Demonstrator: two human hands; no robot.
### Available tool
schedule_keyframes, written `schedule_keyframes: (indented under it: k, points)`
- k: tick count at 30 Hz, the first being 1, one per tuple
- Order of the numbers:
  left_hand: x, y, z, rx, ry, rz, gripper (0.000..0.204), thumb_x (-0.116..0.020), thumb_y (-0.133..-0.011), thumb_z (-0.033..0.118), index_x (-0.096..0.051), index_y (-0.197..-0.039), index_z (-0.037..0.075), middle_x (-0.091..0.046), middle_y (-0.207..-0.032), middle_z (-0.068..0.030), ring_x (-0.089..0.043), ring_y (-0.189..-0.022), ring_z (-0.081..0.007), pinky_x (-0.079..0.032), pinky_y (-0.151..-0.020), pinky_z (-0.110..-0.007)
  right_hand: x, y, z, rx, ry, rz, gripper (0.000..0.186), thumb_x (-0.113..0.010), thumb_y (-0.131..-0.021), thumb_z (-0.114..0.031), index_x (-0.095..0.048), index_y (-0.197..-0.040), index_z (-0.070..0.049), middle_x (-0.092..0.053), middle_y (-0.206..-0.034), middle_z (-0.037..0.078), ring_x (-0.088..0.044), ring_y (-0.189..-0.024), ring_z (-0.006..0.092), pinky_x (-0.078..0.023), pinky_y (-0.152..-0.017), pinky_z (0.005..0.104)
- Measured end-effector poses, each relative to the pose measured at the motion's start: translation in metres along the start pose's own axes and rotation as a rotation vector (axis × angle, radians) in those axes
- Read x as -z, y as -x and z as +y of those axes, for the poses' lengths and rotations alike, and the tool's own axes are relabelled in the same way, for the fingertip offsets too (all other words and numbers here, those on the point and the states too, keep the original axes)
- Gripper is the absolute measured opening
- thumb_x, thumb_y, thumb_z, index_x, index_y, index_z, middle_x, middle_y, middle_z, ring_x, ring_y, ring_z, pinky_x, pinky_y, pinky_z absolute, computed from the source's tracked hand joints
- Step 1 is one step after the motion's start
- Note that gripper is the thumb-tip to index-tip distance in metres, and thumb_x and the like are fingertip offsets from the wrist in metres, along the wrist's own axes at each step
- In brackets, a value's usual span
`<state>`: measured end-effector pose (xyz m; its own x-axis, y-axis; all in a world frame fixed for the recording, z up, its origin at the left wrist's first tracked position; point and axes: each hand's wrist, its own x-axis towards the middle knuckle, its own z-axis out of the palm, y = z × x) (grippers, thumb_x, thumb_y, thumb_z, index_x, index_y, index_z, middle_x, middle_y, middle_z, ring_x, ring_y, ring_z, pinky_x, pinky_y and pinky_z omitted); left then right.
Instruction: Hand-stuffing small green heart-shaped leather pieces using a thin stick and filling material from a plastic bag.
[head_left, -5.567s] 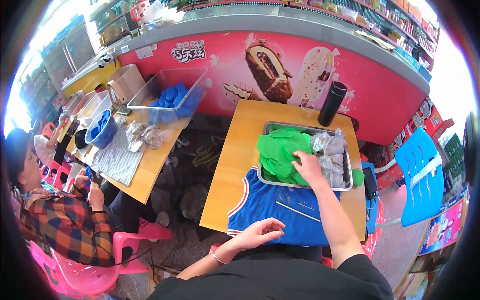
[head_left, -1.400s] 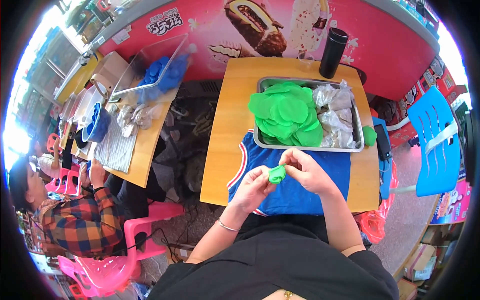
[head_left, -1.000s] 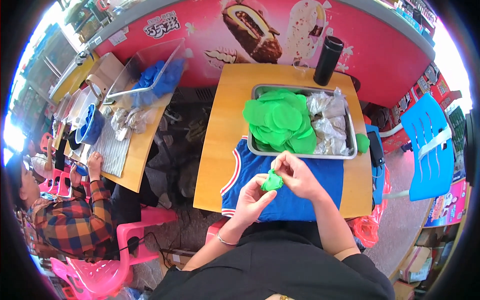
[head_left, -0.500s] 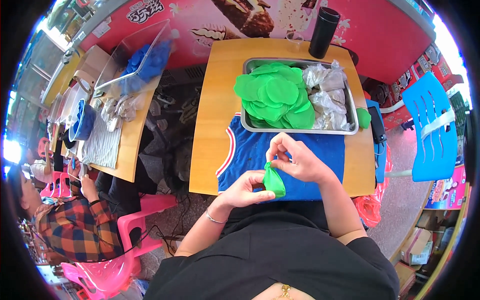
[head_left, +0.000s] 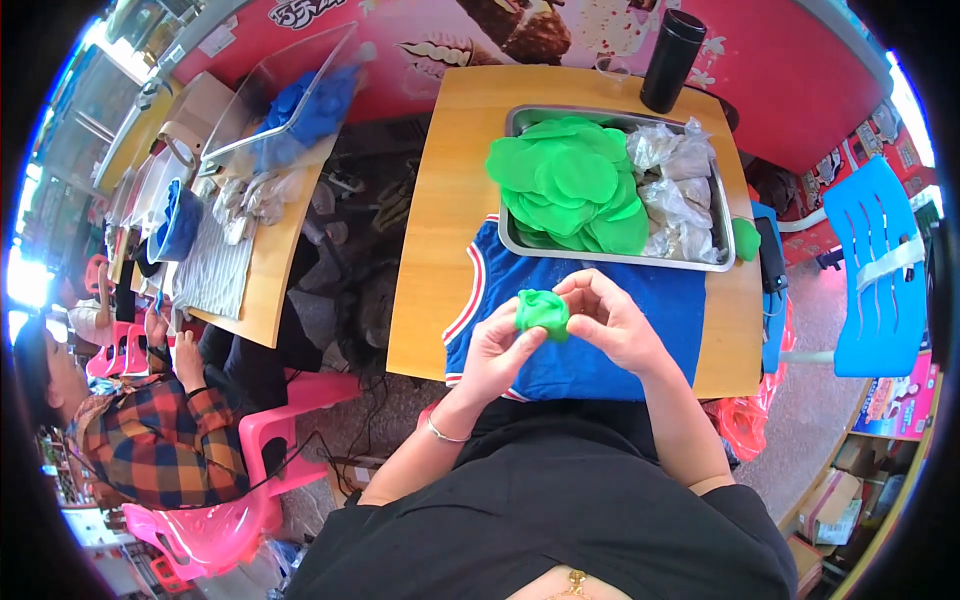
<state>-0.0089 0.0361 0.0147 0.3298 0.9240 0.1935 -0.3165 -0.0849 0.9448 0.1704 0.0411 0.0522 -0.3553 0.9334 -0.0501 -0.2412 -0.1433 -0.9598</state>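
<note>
A thin green petal-shaped piece [head_left: 541,312], gathered into a small crumpled pouch, is held above the blue jersey [head_left: 640,315] spread on the table. My left hand [head_left: 493,352] grips it from the left, thumb across its front. From the right, the curled fingers of my right hand [head_left: 618,328] close on its edge. What lies inside the folds cannot be seen. Just beyond my hands stands a metal tray [head_left: 726,240]. A heap of flat round green pieces [head_left: 566,180] fills its left side, and several clear plastic bags [head_left: 675,185] with pale contents its right.
Another green piece [head_left: 746,240] lies by the tray's right edge. A black cylindrical flask [head_left: 672,62] stands at the wooden table's [head_left: 440,170] far edge. Right of the table is a blue chair [head_left: 880,265]. To the left, a person in a checked shirt [head_left: 165,440] sits at another table [head_left: 270,290].
The green piece was pinched at its top by my right hand; it now shows as a rounder, folded bundle, raised slightly. My right-hand fingers have moved down to its side. The view has shifted slightly.
</note>
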Motion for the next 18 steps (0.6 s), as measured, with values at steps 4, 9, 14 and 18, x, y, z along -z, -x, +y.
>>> schedule_keyframes:
  k: [4,9,14,18]
  points:
    - [0.001,-0.003,0.004,0.013,-0.031,-0.070,0.015,-0.059,-0.084,0.007,-0.062,-0.098,0.002,-0.058,-0.101,-0.0053,-0.053,-0.093,-0.0118,-0.041,-0.082,-0.026,-0.001,-0.001,0.001,-0.045,-0.054,0.011,0.032,-0.067,-0.077,-0.003,-0.048,-0.103,-0.002,-0.060,-0.084,0.004,-0.057,-0.077,0.0079,-0.046,-0.069,0.0220]
    - [0.003,0.004,-0.002,0.310,0.684,-0.032,0.015,-0.060,-0.084,0.010,-0.054,-0.097,0.008,-0.058,-0.095,-0.0004,-0.053,-0.089,-0.0093,-0.042,-0.079,-0.026,0.000,-0.003,0.000,-0.079,-0.104,-0.057,0.039,-0.075,-0.069,-0.006,-0.050,-0.098,-0.005,-0.056,-0.079,0.000,-0.055,-0.072,0.0060,-0.045,-0.065,0.0197]
    - [0.006,-0.004,0.002,0.297,0.408,-0.004,0.018,-0.061,-0.084,0.011,-0.048,-0.096,0.006,-0.057,-0.092,-0.0032,-0.055,-0.085,-0.0084,-0.043,-0.075,-0.024,-0.002,-0.002,-0.006,-0.007,0.225,-0.047,0.038,-0.077,-0.066,-0.005,-0.051,-0.094,-0.005,-0.057,-0.077,0.000,-0.055,-0.070,0.0065,-0.045,-0.063,0.0211]
    - [0.005,-0.007,0.012,0.321,0.162,0.042,0.024,-0.060,-0.085,0.009,-0.045,-0.102,0.004,-0.058,-0.094,-0.0050,-0.055,-0.086,-0.0076,-0.042,-0.075,-0.022,-0.010,0.000,-0.020,0.088,0.594,-0.026,0.035,-0.077,-0.064,-0.004,-0.054,-0.090,-0.003,-0.058,-0.076,0.003,-0.057,-0.070,0.0098,-0.046,-0.063,0.0231]
